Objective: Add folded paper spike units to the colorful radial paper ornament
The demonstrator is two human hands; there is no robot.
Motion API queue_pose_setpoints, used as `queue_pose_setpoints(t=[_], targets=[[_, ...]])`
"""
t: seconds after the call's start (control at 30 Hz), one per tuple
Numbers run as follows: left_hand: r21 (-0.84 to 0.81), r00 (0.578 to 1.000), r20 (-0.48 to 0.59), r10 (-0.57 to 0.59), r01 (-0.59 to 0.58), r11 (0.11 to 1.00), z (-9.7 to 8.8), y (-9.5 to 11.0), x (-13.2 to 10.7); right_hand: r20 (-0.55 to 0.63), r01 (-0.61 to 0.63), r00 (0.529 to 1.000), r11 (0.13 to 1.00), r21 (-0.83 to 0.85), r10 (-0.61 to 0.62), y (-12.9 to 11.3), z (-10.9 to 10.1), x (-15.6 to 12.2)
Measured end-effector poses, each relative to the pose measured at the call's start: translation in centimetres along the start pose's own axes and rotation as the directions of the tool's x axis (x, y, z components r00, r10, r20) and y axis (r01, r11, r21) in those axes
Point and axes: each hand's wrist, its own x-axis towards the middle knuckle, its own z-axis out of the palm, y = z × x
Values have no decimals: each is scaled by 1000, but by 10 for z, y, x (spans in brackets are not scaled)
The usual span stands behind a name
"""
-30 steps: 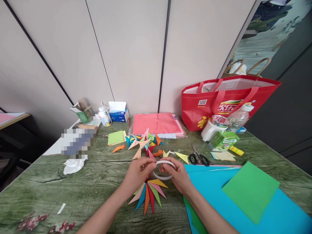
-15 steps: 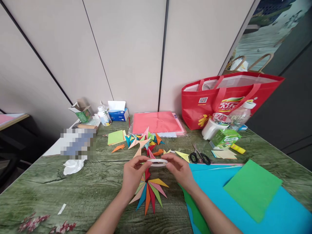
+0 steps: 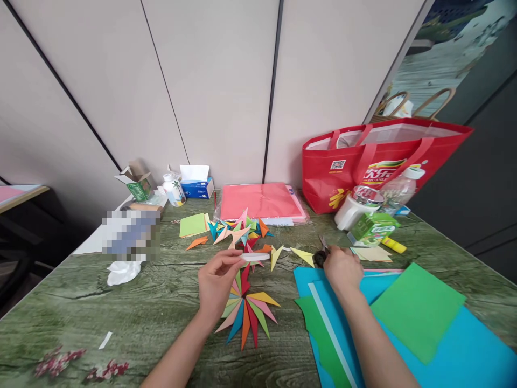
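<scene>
Tape ring [image 3: 255,257] sits pinched in the left hand [image 3: 218,281]; right hand [image 3: 343,268] covers the scissors [image 3: 321,257], its grip hidden.

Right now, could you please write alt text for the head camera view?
A person's left hand holds a white tape ring above a fan of paper points, while the right hand touches the scissors on a green table.

Bright, even daylight filled the scene; its source could not be told. The left hand [image 3: 218,280] and right hand [image 3: 343,268] cast only faint, soft shadows on the desk [image 3: 153,307]. The centre was sharp. Wide-angle distortion splayed the wall seams [image 3: 273,91] toward 10 and 2 o'clock. A pixelated patch [image 3: 130,233] sat at 9 o'clock; the jar lid [image 3: 365,195] at 3 o'clock glinted.
</scene>
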Motion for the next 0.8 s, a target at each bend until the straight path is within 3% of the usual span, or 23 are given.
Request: queue_pose_setpoints(t=[0.1,0.2,0.33,0.43,0.5,0.57,0.67,0.73,0.8], targets=[[13,999,35,42,-43,999,1,0,1,-53,-39,998,999,-17,38,6,0,4],[-24,999,18,50,-50,998,1,0,3,-25,-108,994,993,-41,107,13,2,7],[-104,999,-3,-54,53,993,-1,-1,8,2,-76,997,997,4,76,19,2,9],[-200,980,-9,-199,193,960,-3,-4,11,-120,-52,990,989,141,69,20,1,11],[-299,963,1,-270,258,919,-4,-5,13,-181,-19,979,925,379,94,17,-1,13],[-376,956,17,-292,277,885,-4,-5,14,-154,31,982,724,690,106,11,-3,13],[-417,961,42,-274,266,869,-3,-2,14,-49,40,997,155,987,57,-3,-7,9],[-438,967,73,-244,251,863,-2,-1,13,21,-20,1000,-256,966,3,-13,-11,5],[-444,972,104,-211,235,865,-2,1,13,137,-169,986,-524,835,-100,-20,-13,1]])
